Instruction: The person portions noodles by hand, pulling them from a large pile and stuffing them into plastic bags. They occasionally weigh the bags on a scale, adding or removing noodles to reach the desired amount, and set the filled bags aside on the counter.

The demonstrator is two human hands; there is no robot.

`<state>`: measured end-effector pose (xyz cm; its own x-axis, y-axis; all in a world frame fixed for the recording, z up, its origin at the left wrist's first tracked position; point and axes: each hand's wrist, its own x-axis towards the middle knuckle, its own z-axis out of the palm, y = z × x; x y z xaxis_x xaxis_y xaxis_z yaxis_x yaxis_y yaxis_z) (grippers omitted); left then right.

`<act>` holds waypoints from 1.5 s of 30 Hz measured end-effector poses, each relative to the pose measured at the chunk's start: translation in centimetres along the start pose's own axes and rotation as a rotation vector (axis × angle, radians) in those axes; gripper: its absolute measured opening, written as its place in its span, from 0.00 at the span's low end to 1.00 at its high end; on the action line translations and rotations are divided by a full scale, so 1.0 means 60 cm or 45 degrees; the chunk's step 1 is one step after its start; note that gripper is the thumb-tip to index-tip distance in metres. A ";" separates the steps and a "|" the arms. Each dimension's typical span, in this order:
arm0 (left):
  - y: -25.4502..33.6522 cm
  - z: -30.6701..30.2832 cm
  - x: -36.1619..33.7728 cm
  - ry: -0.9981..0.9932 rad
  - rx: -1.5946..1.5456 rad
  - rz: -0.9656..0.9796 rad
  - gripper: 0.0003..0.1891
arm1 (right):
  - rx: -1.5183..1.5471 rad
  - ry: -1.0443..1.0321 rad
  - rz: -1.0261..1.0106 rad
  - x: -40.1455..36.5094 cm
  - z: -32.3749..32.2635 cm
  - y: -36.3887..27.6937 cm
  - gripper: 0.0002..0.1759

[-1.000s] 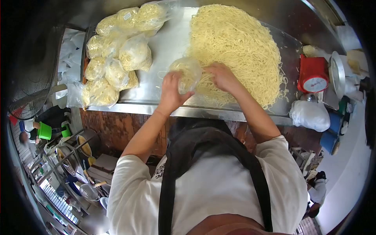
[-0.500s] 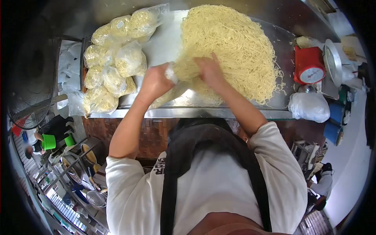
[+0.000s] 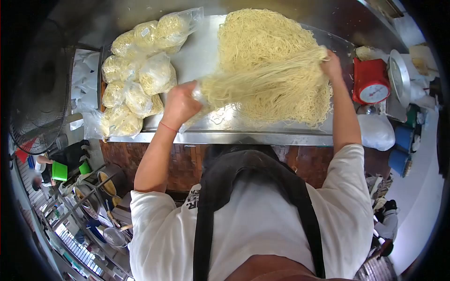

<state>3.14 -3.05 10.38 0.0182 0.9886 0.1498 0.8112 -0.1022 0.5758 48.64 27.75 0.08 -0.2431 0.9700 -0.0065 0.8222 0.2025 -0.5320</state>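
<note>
My left hand (image 3: 182, 107) is closed around the edge of a clear plastic bag (image 3: 193, 121) near the front of the metal table. Between my hands stretches a blurred bundle of pale yellow noodles (image 3: 272, 75), its left end at the bag's mouth. At the right side of the pile, my right hand (image 3: 332, 65) grips the other end of this bundle. Beneath and behind it spreads a broad heap of loose noodles (image 3: 262, 35). How much of the noodles lies inside the bag is hard to see.
Several filled noodle bags (image 3: 157, 72) crowd the table's left side. On the right stand a red dial scale (image 3: 370, 82) and a white plastic bundle (image 3: 376, 131). A fan (image 3: 37, 93) is at far left. Other people appear at the lower right (image 3: 388, 220) and far left.
My right hand has swung from beside the left hand to the pile's right edge, drawing the noodles out long. My left hand has shifted slightly left and down, still holding the bag.
</note>
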 end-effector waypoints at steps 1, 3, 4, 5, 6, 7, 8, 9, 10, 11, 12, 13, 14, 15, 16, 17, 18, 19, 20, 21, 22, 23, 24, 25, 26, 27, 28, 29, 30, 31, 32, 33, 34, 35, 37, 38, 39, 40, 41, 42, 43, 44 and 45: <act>-0.018 0.001 -0.001 -0.021 -0.006 -0.032 0.18 | 0.099 -0.042 0.093 0.012 -0.008 0.035 0.23; -0.041 0.029 -0.018 -0.086 0.123 -0.084 0.21 | -0.114 -0.295 -0.154 0.018 -0.022 0.020 0.23; -0.053 0.062 -0.020 -0.118 0.263 -0.082 0.23 | -0.224 -0.371 -0.269 0.036 -0.008 0.009 0.23; -0.068 0.098 -0.026 -0.149 0.405 -0.076 0.24 | -0.335 -0.442 -0.383 0.047 0.006 -0.009 0.23; -0.094 0.148 -0.049 -0.073 0.525 -0.096 0.28 | -0.713 -0.809 -0.120 0.020 -0.038 -0.174 0.20; -0.071 0.148 -0.051 0.006 0.519 -0.180 0.30 | -0.836 -0.796 -0.206 0.008 -0.020 -0.233 0.21; -0.026 0.142 -0.057 0.082 0.510 -0.268 0.32 | -0.958 -0.787 -0.294 -0.005 -0.001 -0.283 0.23; 0.019 0.135 -0.060 0.156 0.502 -0.356 0.34 | -0.954 -0.780 -0.320 -0.041 0.011 -0.368 0.18; 0.055 0.129 -0.059 0.195 0.414 -0.428 0.32 | -0.727 -0.548 -0.621 -0.076 0.063 -0.375 0.16; 0.060 0.140 -0.060 0.180 0.282 -0.515 0.31 | -0.693 -0.768 -0.627 -0.101 0.103 -0.419 0.20; 0.057 0.156 -0.065 0.170 0.151 -0.599 0.30 | -0.602 -0.628 -0.892 -0.137 0.163 -0.419 0.28; 0.048 0.174 -0.076 0.159 0.019 -0.682 0.30 | -0.508 -0.553 -1.086 -0.158 0.229 -0.409 0.26; -0.004 0.216 -0.092 0.321 0.097 -0.510 0.23 | -0.410 -0.470 -1.280 -0.169 0.286 -0.399 0.25; -0.018 0.214 -0.082 0.315 -0.007 -0.614 0.19 | -0.337 -0.570 -1.256 -0.173 0.330 -0.391 0.25; -0.027 0.211 -0.074 0.309 -0.114 -0.719 0.15 | -0.266 -0.672 -1.230 -0.176 0.366 -0.383 0.26; -0.030 0.208 -0.071 0.304 -0.222 -0.829 0.13 | -0.194 -0.779 -1.206 -0.174 0.386 -0.386 0.27; -0.013 0.186 -0.057 0.415 -0.317 -0.735 0.09 | -0.062 -0.931 -1.122 -0.166 0.395 -0.400 0.27; 0.007 0.171 -0.054 0.437 -0.343 -0.726 0.09 | 0.074 -1.089 -1.021 -0.170 0.400 -0.413 0.27; 0.028 0.160 -0.048 0.465 -0.370 -0.710 0.09 | 0.203 -1.238 -0.917 -0.169 0.401 -0.429 0.27; 0.048 0.153 -0.036 0.499 -0.401 -0.684 0.09 | 0.501 -1.297 -0.728 -0.165 0.389 -0.454 0.29; 0.077 0.148 -0.036 0.580 -0.261 -0.570 0.08 | 0.800 -1.344 -0.515 -0.173 0.361 -0.485 0.31; 0.108 0.144 -0.036 0.562 -0.399 -0.545 0.07 | 1.095 -1.372 -0.292 -0.178 0.323 -0.514 0.34; 0.137 0.139 -0.035 0.544 -0.533 -0.518 0.07 | 1.228 -1.345 -0.215 -0.187 0.311 -0.527 0.34; 0.156 0.137 -0.038 0.521 -0.665 -0.498 0.06 | 1.294 -1.315 -0.178 -0.200 0.315 -0.529 0.34; 0.160 0.136 -0.035 0.454 -0.768 -0.476 0.04 | 1.281 -1.284 -0.193 -0.212 0.319 -0.522 0.35; 0.130 0.134 -0.026 0.551 -0.661 -0.422 0.04 | 1.198 -1.245 -0.277 -0.221 0.320 -0.504 0.35; 0.070 0.125 -0.014 0.645 -0.554 -0.368 0.04 | 1.060 -1.205 -0.412 -0.224 0.318 -0.488 0.36; 0.028 0.111 -0.014 0.737 -0.443 -0.315 0.04 | 0.854 -1.102 -0.644 -0.220 0.298 -0.470 0.36; 0.034 0.066 -0.016 0.705 -0.826 -0.569 0.04 | 0.601 -0.944 -0.855 -0.220 0.261 -0.462 0.36; 0.044 0.025 -0.012 0.660 -1.209 -0.815 0.05 | 0.341 -0.769 -1.057 -0.220 0.244 -0.457 0.36; 0.034 0.022 -0.019 0.658 -1.260 -0.865 0.05 | 0.162 -0.634 -0.984 -0.234 0.237 -0.453 0.35; 0.027 0.023 -0.026 0.653 -1.312 -0.915 0.05 | -0.015 -0.497 -0.906 -0.249 0.230 -0.450 0.33; 0.025 0.026 -0.028 0.643 -1.366 -0.964 0.05 | -0.191 -0.358 -0.818 -0.257 0.226 -0.446 0.32; 0.031 0.035 -0.029 0.645 -1.376 -0.930 0.06 | -0.091 -0.423 -0.792 -0.256 0.252 -0.432 0.31; 0.062 0.044 -0.008 0.675 -1.388 -0.837 0.06 | 0.113 -0.530 -0.764 -0.229 0.312 -0.430 0.31; 0.081 0.038 -0.002 0.643 -1.341 -0.769 0.06 | 0.225 -0.540 -0.846 -0.217 0.316 -0.436 0.28; 0.086 0.030 -0.001 0.608 -1.338 -0.745 0.06 | 0.340 -0.562 -0.918 -0.211 0.279 -0.466 0.25; 0.092 0.026 -0.004 0.565 -1.340 -0.729 0.06 | 0.453 -0.588 -0.980 -0.212 0.250 -0.488 0.22; 0.096 0.026 -0.005 0.527 -1.349 -0.706 0.07 | 0.458 -0.728 -0.966 -0.213 0.234 -0.503 0.22; 0.099 0.028 -0.007 0.473 -1.361 -0.682 0.08 | 0.459 -0.867 -0.949 -0.215 0.221 -0.519 0.23; 0.095 0.032 -0.009 0.441 -1.305 -0.643 0.08 | 0.457 -0.998 -0.934 -0.215 0.215 -0.531 0.23; 0.087 0.039 -0.010 0.412 -1.246 -0.599 0.08 | 0.512 -1.039 -0.653 -0.219 0.257 -0.516 0.25; 0.077 0.044 -0.012 0.382 -1.182 -0.557 0.09 | 0.436 -0.941 -0.851 -0.215 0.290 -0.496 0.26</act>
<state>8.40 -3.93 10.83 -0.4136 0.9050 -0.0993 -0.0527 0.0851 0.9950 18.37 6.85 1.28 -0.9415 0.3282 -0.0768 0.2437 0.5053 -0.8278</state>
